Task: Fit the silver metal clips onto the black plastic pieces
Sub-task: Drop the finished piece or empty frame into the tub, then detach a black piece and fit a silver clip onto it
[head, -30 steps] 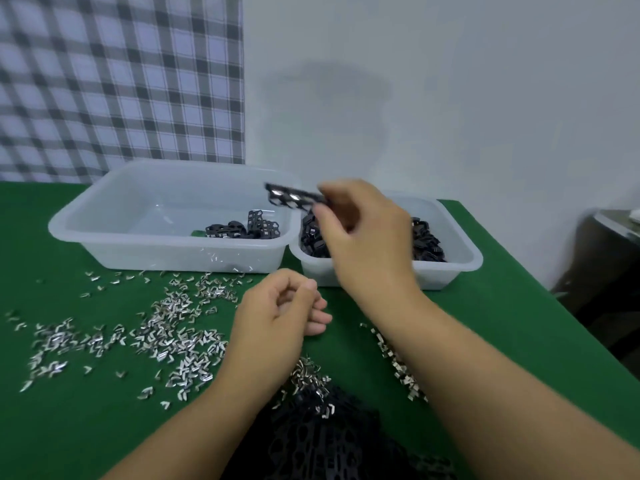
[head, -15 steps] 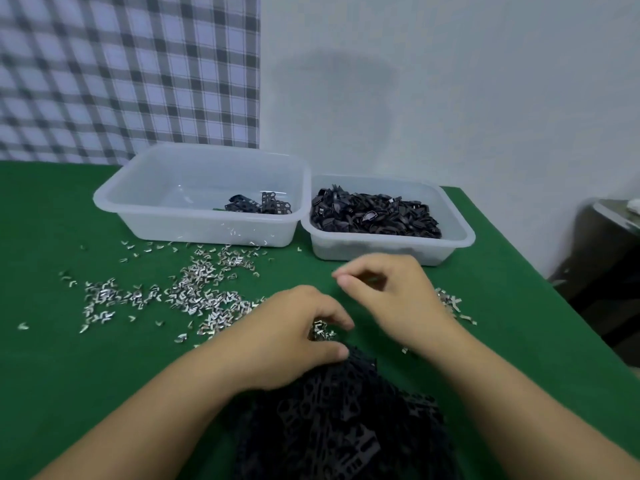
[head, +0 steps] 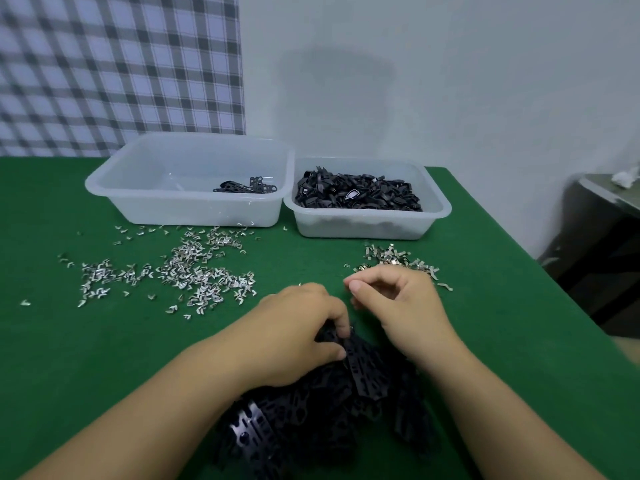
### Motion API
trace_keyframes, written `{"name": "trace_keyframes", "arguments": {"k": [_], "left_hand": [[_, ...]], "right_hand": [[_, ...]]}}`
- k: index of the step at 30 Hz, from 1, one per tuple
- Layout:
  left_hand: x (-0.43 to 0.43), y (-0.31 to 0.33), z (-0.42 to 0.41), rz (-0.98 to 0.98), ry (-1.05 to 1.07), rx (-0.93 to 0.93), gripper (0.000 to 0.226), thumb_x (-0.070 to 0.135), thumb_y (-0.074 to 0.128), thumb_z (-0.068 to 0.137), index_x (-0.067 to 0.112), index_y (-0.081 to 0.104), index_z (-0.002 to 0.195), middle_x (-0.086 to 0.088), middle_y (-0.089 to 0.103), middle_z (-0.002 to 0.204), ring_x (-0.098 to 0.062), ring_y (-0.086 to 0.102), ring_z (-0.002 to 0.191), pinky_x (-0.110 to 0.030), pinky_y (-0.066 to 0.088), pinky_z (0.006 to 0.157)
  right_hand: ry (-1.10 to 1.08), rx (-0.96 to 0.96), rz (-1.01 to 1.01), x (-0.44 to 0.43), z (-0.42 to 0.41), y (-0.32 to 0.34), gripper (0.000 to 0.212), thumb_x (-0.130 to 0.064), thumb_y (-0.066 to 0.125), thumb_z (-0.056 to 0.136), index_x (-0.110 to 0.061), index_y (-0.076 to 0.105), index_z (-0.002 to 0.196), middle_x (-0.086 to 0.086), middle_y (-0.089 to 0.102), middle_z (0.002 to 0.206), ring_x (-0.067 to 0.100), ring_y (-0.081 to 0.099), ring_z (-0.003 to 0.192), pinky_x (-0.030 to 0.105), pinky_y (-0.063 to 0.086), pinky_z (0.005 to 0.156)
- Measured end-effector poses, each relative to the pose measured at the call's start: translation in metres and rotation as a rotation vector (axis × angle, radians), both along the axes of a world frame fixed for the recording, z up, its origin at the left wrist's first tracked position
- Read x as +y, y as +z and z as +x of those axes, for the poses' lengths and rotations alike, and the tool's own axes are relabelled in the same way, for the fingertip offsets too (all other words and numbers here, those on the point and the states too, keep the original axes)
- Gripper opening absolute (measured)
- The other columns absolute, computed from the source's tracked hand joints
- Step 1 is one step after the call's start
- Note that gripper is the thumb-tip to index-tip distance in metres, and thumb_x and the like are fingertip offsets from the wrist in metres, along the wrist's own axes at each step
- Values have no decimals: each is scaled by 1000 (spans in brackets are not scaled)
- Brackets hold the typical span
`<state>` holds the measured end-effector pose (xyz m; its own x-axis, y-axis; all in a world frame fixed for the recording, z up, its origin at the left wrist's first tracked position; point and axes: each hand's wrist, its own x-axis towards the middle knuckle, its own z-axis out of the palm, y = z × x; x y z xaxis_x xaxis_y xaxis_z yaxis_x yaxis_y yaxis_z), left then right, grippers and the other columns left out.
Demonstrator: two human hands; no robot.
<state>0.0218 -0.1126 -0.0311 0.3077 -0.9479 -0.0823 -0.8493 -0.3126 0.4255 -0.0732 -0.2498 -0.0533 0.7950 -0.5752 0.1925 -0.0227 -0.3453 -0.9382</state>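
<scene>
A green table (head: pixel 69 358) is seen from above, with both bare hands brought together near its front edge. The left hand (head: pixel 298 327) is curled over the top of a heap of black plastic pieces (head: pixel 322 410), and one strip from the heap is pinched between its thumb and fingers. The right hand (head: pixel 398 306) is held just beside it, above the cloth, with thumb and forefinger drawn together into a narrow pinch; whether a clip is held between them cannot be told.

Silver metal clips (head: pixel 187 275) are scattered loosely over the table to the left of the hands, and a smaller patch of clips (head: pixel 391 256) is spread just beyond the right hand.

Two clear plastic tubs are set side by side at the back, their rims touching. In the larger left tub (head: pixel 138 199) only a few black pieces (head: pixel 247 187) are gathered near its right wall. The smaller right tub (head: pixel 440 209) is filled with a dense layer of black pieces (head: pixel 356 195).

A checked cloth (head: pixel 117 71) is hung behind the table on the left, and a pale wall (head: pixel 450 81) is seen on the right.
</scene>
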Motion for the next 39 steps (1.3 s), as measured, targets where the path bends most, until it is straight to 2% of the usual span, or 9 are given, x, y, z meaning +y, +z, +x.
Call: {"name": "trace_keyframes", "arguments": {"k": [4,11,15,20,24,29,34,36,39], "left_hand": [[1,0,-2,-25,-97,45,40,37,65,84,51,45,116,19,45,115,-6,40,114,-34,35,103],[-4,-9,-1,-169,-296,-94,24,37,61,88,36,67,111,11,58,114,-9,49,107,-24,36,96],[-2,-10,4,-310,-328,-139,21,34,58,89,23,74,98,7,68,98,-12,60,90,-24,45,84],[-8,-5,16,-422,14,137,13,29,55,92,27,66,86,17,69,83,2,62,75,-15,47,71],[-23,-6,33,-489,288,511,21,12,56,92,21,70,79,2,72,69,-8,67,62,-22,55,59],[-34,-14,48,-506,362,574,23,16,56,92,23,72,78,0,72,69,-11,67,63,-19,52,54],[-43,-21,53,-531,353,542,22,17,58,91,23,73,77,4,71,65,-4,63,56,-16,49,50],[-45,-22,54,-613,377,644,15,14,60,88,17,74,82,0,72,66,-1,62,53,-13,49,49],[-47,-23,56,-682,390,921,15,13,69,75,14,72,90,-9,74,75,-14,71,66,-16,55,56]], "right_hand": [[-15,-21,55,-2,-1,-5,21,-4,66,81,-22,71,72,3,71,68,9,62,61,19,52,61],[-20,-46,86,-3,1,-10,21,-4,66,81,-22,71,71,-1,68,61,7,60,58,18,50,59],[-4,-61,87,-6,2,-5,23,-4,66,81,-23,72,68,0,68,61,8,60,58,19,49,60],[-26,-43,35,-22,14,13,14,-11,66,82,-21,72,74,-5,71,67,4,62,59,15,49,59],[-4,-42,136,-35,30,18,20,-6,57,89,-19,71,86,-1,73,77,9,63,64,21,52,63],[45,-111,214,-38,34,4,23,-1,53,90,-14,71,93,4,69,76,15,61,66,26,51,66],[61,-115,173,-38,36,-1,21,-1,65,81,-16,72,94,8,71,77,9,61,62,17,51,62],[23,-124,153,-40,38,-1,21,1,68,78,-16,72,89,3,71,73,7,60,59,15,49,60],[-49,-173,159,-43,41,-1,20,2,69,76,-15,72,87,-3,70,67,4,61,58,14,49,58]]}}
